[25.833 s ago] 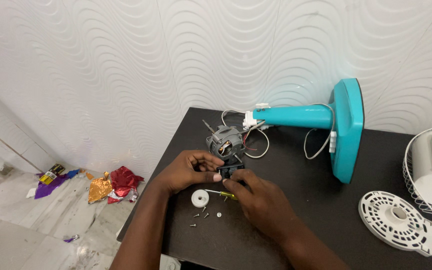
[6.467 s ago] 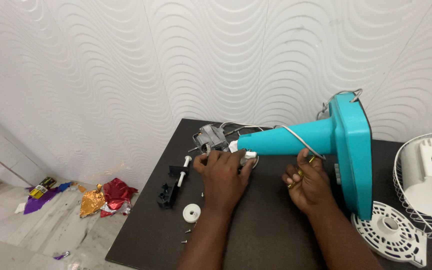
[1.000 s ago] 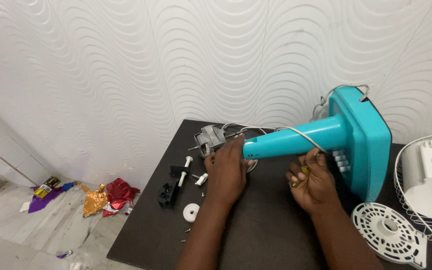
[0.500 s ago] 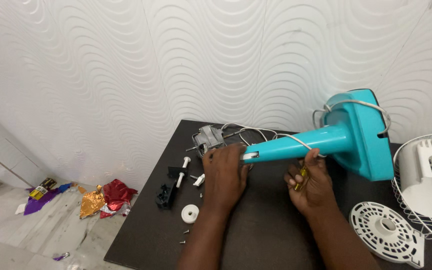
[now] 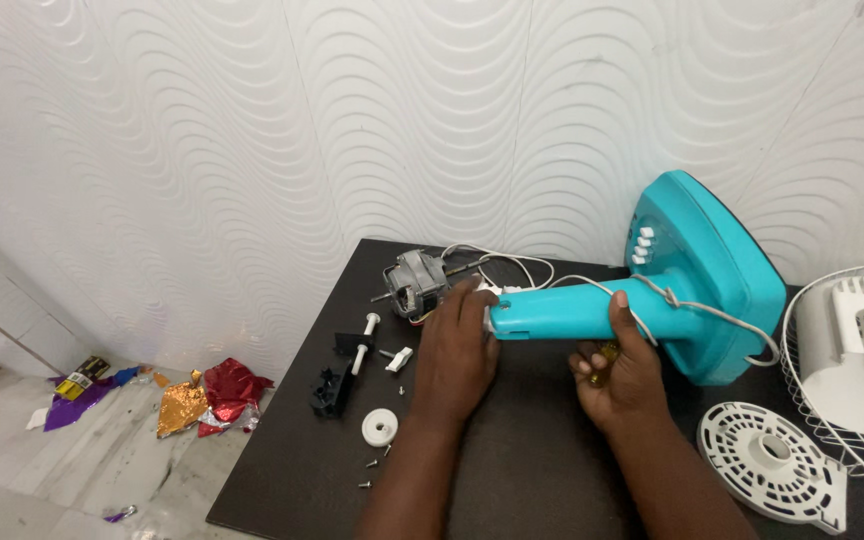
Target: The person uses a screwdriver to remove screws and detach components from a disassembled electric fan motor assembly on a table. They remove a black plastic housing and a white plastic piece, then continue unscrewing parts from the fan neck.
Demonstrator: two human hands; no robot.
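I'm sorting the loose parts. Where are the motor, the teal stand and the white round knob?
motor (image 5: pixel 416 283), head view, metal body.
teal stand (image 5: pixel 562 313), head view, neck.
white round knob (image 5: pixel 380 427), head view, top face.

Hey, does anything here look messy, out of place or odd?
Yes. Crumpled foil wrappers in red, gold and purple litter the floor left of the table. On the table, small loose screws lie scattered near the front edge, and the turquoise fan stand lies on its side, a white cord looped around it.

Motor (image 5: pixel 418 283) left of fan stand (image 5: pixel 642 292)
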